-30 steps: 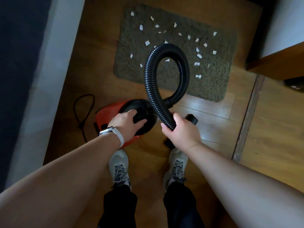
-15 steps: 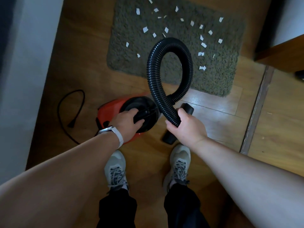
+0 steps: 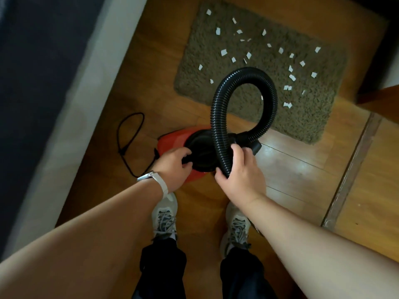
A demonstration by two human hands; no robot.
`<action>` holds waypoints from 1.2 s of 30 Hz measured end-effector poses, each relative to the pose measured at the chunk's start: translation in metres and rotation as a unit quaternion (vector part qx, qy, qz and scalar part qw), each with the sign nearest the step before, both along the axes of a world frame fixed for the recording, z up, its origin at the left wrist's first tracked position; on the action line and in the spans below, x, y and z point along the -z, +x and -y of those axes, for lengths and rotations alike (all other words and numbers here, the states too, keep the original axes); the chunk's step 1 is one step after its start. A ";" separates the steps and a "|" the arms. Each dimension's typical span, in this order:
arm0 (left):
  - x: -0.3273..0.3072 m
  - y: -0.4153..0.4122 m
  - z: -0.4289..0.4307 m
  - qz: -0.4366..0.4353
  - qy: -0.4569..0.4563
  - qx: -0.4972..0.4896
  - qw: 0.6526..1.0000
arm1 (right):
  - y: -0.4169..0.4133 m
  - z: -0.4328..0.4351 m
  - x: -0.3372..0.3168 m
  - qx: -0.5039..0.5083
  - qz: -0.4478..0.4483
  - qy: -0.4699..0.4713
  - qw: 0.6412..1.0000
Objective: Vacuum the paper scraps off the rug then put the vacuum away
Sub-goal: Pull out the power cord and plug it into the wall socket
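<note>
Head cam: red vacuum [image 3: 172,140] w/ black top [image 3: 201,147], ribbed black hose [image 3: 244,72] looped.

A home — wooden plank floor [image 3: 302,169], a shaggy rug [image 3: 302,117] and a small red vacuum [image 3: 172,139] — beside a pale wall [image 3: 71,117].

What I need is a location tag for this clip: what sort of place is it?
Likely a home interior: wooden plank floor, a shaggy olive-brown rug strewn with white paper scraps, and a red canister vacuum cleaner with black ribbed hose.
</note>
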State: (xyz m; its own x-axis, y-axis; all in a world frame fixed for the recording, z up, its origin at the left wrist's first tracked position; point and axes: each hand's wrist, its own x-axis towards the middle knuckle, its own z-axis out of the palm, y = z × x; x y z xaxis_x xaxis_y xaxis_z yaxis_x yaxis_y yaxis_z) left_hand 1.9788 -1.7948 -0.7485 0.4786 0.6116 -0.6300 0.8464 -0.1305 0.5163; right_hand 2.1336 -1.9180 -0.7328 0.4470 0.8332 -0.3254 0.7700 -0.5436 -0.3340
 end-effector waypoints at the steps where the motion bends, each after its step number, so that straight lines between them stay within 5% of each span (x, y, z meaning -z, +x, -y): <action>1: -0.005 -0.009 0.002 -0.003 -0.001 -0.018 1.000 | -0.004 -0.002 -0.002 -0.031 0.022 0.027 0.999; 7: -0.033 -0.065 0.021 -0.044 0.017 -0.132 0.990 | -0.015 -0.024 -0.013 -0.278 0.091 0.105 0.951; 12: -0.016 -0.094 0.029 -0.066 -0.037 -0.215 0.974 | -0.034 -0.044 -0.005 -0.401 0.089 0.023 0.911; 25: 0.065 -0.132 0.011 -0.009 0.006 -0.218 0.976 | -0.073 -0.100 0.056 -0.406 0.153 -0.176 0.884; 36: 0.110 -0.151 -0.021 -0.037 0.009 -0.165 0.986 | -0.031 -0.111 0.064 -0.375 0.017 -0.230 0.898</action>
State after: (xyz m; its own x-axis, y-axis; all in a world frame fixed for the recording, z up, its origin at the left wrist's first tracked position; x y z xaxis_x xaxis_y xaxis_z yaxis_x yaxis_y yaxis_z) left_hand 1.8280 -1.7737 -0.8584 0.2043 0.7370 -0.6442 0.8797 0.1504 0.4510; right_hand 2.1026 -1.8069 -0.7971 -0.1677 0.6844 -0.7096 0.9826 0.0578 -0.1764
